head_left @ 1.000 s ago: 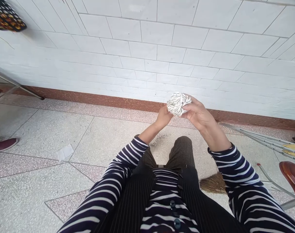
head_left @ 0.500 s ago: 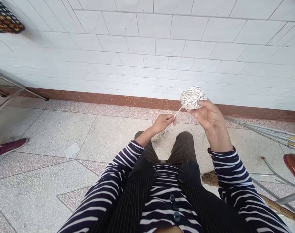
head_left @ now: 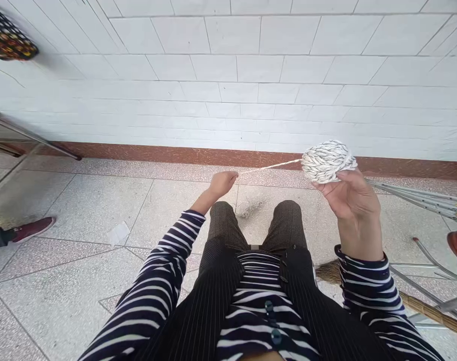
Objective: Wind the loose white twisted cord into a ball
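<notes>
A ball of white yarn (head_left: 328, 159) with dark flecks is held up by my right hand (head_left: 351, 198), its thumb over the near side and fingers beneath. From the ball's left side a taut strand of yarn (head_left: 269, 167) runs to my left hand (head_left: 224, 183), which pinches it in a closed grip. Below, on the floor between my knees, lies a loose tangle of yarn (head_left: 247, 208). Whether that tangle joins the strand in my left hand I cannot tell.
A white tiled wall (head_left: 236, 70) stands in front. Folded metal legs (head_left: 420, 198), a broom (head_left: 328, 272) and a chair frame (head_left: 435, 263) are at the right. To the left are a metal-framed table (head_left: 36, 135), another person's shoe (head_left: 35, 229) and a paper scrap (head_left: 119, 233).
My hands have moved apart, the left one leftward and the right one rightward with the ball. The strand between them has become longer.
</notes>
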Action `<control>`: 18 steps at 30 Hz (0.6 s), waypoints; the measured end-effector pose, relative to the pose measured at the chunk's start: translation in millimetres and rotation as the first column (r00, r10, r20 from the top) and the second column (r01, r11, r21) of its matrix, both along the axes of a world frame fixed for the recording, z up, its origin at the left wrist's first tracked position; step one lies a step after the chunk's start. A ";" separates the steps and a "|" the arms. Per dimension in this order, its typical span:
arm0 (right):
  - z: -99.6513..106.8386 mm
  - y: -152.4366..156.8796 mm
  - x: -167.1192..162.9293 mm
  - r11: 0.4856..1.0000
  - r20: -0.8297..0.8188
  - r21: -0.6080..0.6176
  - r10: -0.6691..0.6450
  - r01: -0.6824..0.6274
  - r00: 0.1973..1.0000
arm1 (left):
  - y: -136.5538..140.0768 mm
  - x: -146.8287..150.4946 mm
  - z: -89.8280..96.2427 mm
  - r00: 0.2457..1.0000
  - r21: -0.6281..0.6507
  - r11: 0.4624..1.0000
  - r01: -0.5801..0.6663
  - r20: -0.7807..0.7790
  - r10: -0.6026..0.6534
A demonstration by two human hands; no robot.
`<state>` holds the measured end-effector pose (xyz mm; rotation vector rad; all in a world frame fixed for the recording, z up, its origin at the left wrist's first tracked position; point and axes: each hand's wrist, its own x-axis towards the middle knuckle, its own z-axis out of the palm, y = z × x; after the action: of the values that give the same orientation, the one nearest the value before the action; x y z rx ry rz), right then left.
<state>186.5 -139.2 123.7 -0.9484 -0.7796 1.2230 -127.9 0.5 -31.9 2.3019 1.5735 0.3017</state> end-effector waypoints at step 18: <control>20.4 31.9 -13.6 0.980 0.201 0.052 0.176 -0.190 0.964 | -39.6 115.3 22.2 0.546 -0.199 0.825 0.529 0.824 -0.151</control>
<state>172.9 -107.4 144.1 -0.9637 -1.0805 1.2645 -12.6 -39.1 -9.6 1.6763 0.6080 0.6695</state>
